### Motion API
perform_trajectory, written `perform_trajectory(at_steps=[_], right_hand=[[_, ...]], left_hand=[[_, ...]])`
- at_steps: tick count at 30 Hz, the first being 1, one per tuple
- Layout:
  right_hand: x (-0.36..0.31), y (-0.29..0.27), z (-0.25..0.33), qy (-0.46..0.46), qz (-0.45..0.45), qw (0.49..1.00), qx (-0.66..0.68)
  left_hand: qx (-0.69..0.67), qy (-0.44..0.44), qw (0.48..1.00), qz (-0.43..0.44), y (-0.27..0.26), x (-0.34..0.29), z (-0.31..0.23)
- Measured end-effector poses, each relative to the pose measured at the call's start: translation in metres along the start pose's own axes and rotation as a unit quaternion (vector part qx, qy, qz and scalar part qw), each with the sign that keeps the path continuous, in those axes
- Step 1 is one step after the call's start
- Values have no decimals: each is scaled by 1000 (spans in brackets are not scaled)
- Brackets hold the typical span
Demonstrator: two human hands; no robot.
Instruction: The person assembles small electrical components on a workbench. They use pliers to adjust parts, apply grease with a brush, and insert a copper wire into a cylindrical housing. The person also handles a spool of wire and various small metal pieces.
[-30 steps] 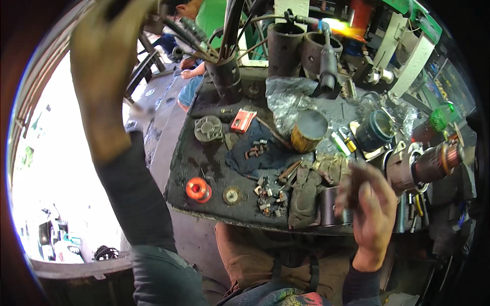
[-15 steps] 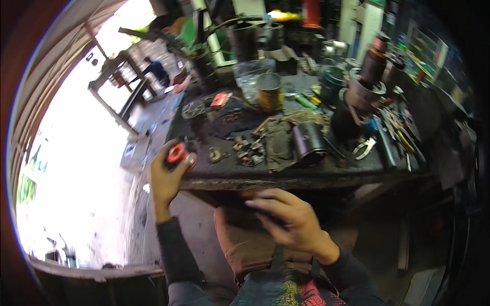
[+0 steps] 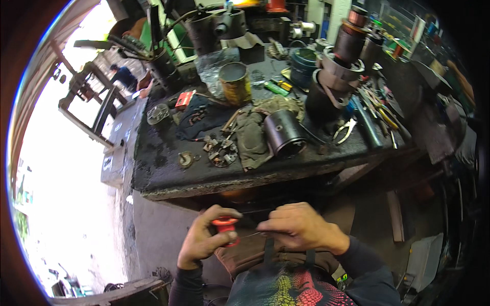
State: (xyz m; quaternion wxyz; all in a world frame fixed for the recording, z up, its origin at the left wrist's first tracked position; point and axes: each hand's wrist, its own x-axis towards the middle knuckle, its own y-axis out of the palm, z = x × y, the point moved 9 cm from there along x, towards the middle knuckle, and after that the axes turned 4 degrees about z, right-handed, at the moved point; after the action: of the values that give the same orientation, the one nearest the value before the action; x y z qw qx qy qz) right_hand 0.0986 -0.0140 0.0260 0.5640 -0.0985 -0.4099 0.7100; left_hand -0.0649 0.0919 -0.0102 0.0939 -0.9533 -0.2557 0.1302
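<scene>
In front of my lap, just off the bench's near edge, my left hand (image 3: 203, 237) is closed round a small red spool (image 3: 228, 232). Thumb and fingers grip it at its two ends. A thin strand of wire (image 3: 249, 235) runs from the spool across to my right hand (image 3: 301, 227), whose fingers are pinched together on it. Part of the strand is hidden behind those fingers, and a dark blur between the hands is too smeared to make out.
On the dark workbench (image 3: 168, 181) lie a black metal cylinder (image 3: 284, 131), a brush-holder-like part (image 3: 222, 151) and a rag (image 3: 250, 143). Farther back stand a yellow can (image 3: 235, 84) and a stack of motor housings (image 3: 334, 76). Pliers (image 3: 345, 130) and other tools lie right.
My left hand has brought the red spool from over the bench's left corner down and right, close to my right hand. A strand now shows between them. The view has shifted.
</scene>
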Motion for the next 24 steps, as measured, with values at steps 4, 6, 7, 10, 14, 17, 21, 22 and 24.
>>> perform_trajectory(at_steps=[4, 6, 7, 10, 14, 17, 21, 22, 24], right_hand=[[-7, -32, -16, 34, 10, 999, -32], [-4, -39, -15, 17, 23, 998, -61], [-2, -40, -15, 15, 38, 996, -80], [5, -40, -5, -24, 125, 977, -171], [36, -74, 11, -57, 79, 967, -235], [85, -117, -4, 4, -81, 969, -235], [167, -72, -33, -8, -74, 962, -263], [181, -57, -40, 1, -65, 958, -279], [199, -36, -58, 38, -47, 952, -300]], left_hand=[[-128, 2, 988, 83, 30, 10, 3], [-121, -3, 986, 117, 38, 12, -2], [-61, 0, 994, 95, 30, 12, -5], [49, 29, 998, 33, -6, 6, -23], [126, 42, 991, -9, -72, -21, -33], [110, 102, 951, -269, -163, -38, -35], [164, 43, 868, -468, -220, -29, -8], [218, 65, 863, -452, -218, -19, -12], [345, 100, 830, -426, -200, 2, -19]])
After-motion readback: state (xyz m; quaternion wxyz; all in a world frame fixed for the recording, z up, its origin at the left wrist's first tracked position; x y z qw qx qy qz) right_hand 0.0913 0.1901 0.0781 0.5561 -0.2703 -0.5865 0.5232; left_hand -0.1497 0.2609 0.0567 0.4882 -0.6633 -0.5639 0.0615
